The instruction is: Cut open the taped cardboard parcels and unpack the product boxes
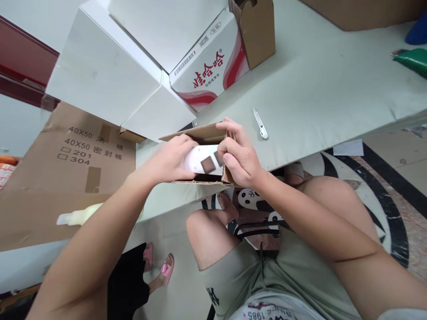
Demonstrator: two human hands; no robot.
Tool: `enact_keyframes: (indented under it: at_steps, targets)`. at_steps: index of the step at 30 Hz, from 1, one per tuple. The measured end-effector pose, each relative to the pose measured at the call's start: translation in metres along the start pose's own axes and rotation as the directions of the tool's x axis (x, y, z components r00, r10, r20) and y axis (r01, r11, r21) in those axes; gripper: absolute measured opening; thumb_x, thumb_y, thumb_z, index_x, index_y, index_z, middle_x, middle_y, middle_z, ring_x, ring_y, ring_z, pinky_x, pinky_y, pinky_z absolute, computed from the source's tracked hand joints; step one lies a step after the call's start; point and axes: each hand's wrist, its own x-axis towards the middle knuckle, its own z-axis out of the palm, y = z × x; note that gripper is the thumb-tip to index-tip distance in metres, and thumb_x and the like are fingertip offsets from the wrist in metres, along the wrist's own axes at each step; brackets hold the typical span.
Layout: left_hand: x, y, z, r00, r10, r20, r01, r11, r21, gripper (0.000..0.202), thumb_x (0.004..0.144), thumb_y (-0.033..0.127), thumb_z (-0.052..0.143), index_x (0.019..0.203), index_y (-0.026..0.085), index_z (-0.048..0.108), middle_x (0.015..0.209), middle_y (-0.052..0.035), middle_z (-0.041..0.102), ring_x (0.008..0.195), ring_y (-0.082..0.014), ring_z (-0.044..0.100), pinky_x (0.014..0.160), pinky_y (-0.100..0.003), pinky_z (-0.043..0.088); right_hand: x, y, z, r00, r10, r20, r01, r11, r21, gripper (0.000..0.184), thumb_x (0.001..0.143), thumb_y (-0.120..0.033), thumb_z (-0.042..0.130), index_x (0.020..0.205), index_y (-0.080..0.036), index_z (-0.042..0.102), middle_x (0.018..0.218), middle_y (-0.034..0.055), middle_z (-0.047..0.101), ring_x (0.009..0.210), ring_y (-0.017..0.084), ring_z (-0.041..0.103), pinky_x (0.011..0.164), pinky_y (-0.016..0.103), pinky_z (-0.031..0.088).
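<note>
An open cardboard box (208, 133) is tilted at the table's near edge, its opening facing me. Inside it lies a white object (198, 155) with squarish cut-outs; its exact kind does not show. My left hand (175, 160) reaches into the opening with its fingers around the white object's left end, slightly blurred. My right hand (240, 153) is closed on the box's right wall, thumb and fingers folded over the edge. To the right of the box, a white utility knife (259, 123) lies on the table.
White cartons (110, 62) and a red-and-white carton (210, 62) stand behind the box. A brown cardboard holder (258, 33) is beside them. Large flattened cardboard (96, 146) and a pale bottle (78, 216) are at left. Another person's feet in pink slippers (167, 269) show below.
</note>
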Motion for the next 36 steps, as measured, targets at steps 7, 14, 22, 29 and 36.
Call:
enact_keyframes:
  at_steps: [7,14,22,29,36]
  targets:
    - [-0.063,-0.017,-0.063,0.882,0.092,-0.463,-0.081,0.996,0.043,0.076,0.036,0.037,0.094,0.105,0.023,0.066,0.106,-0.0042,0.072,0.097,-0.0263,0.065,0.09,-0.04,0.05,0.003,0.003,-0.006,0.997,0.073,0.004,-0.072,0.996,-0.058,0.025,0.096,-0.031,0.037,0.09,-0.023,0.061,0.149,0.0093,0.052,0.144,0.029,0.047,0.125,0.057,0.035]
    - [-0.098,-0.016,-0.044,0.656,-0.043,-0.754,0.109,0.993,0.038,0.07,0.019,0.03,0.101,0.072,0.024,0.056,0.098,-0.0066,0.068,0.104,-0.0319,0.063,0.107,-0.052,0.046,0.009,-0.022,-0.02,0.991,0.129,-0.044,-0.135,0.971,-0.196,0.029,0.099,-0.039,0.042,0.111,-0.024,0.064,0.137,0.0119,0.057,0.137,0.032,0.054,0.117,0.057,0.044]
    - [-0.101,0.015,-0.011,0.647,-0.093,-0.757,0.073,0.996,-0.06,0.052,0.042,0.038,0.102,0.07,0.024,0.061,0.087,-0.0051,0.063,0.112,-0.0357,0.063,0.115,-0.061,0.035,0.008,-0.091,-0.055,0.952,0.279,0.124,-0.287,0.957,0.05,0.05,0.101,-0.063,0.042,0.142,-0.035,0.048,0.132,0.0089,0.065,0.111,0.023,0.07,0.092,0.04,0.059]
    - [-0.1,0.015,-0.023,0.747,-0.041,-0.663,-0.109,0.977,-0.183,0.055,0.047,0.047,0.102,0.063,0.025,0.054,0.08,-0.0002,0.068,0.119,-0.0341,0.065,0.129,-0.071,0.013,0.048,-0.093,-0.087,0.77,0.586,0.252,-0.636,0.735,0.234,0.069,0.082,-0.08,0.051,0.128,-0.028,0.055,0.123,0.0109,0.072,0.106,0.03,0.075,0.079,0.045,0.064]
    - [-0.121,-0.011,-0.001,0.701,0.264,-0.663,-0.311,0.949,0.05,0.041,0.067,0.057,0.089,0.078,0.032,0.058,0.102,0.006,0.078,0.121,-0.0252,0.068,0.126,-0.058,0.033,0.034,-0.144,-0.086,0.532,0.538,0.653,-0.815,0.535,0.223,0.083,0.066,-0.08,0.079,0.133,-0.035,0.063,0.131,0.0037,0.074,0.116,0.033,0.073,0.081,0.042,0.067]
